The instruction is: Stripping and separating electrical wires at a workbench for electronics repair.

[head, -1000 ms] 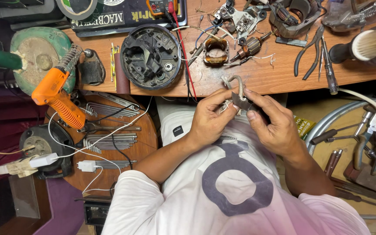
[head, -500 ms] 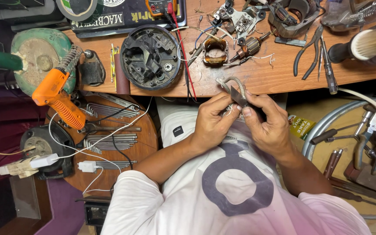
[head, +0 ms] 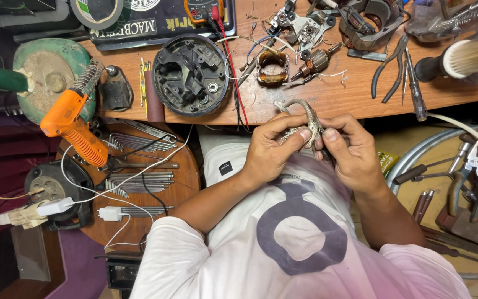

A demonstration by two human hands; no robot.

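Both hands are raised in front of my chest, just below the edge of the wooden workbench (head: 327, 102). They hold a short grey cable (head: 304, 111) that arches up toward the bench, with pale frayed strands (head: 293, 133) at its lower end. My left hand (head: 269, 149) pinches the frayed end between thumb and fingers. The fingertips of my right hand (head: 352, 152) grip the cable right beside it and meet the left thumb.
On the bench lie a round black motor housing (head: 190, 75), a copper stator coil (head: 273, 67), an armature (head: 316, 60), pliers (head: 389, 69), a screwdriver (head: 414, 83) and a brush (head: 460, 58). At left are an orange heat gun (head: 70, 124) and hex keys (head: 139, 177) on a round stool.
The hands have drifted slightly right and closer together. The cable has turned in the fingers, and its loop now arches up over the left hand.
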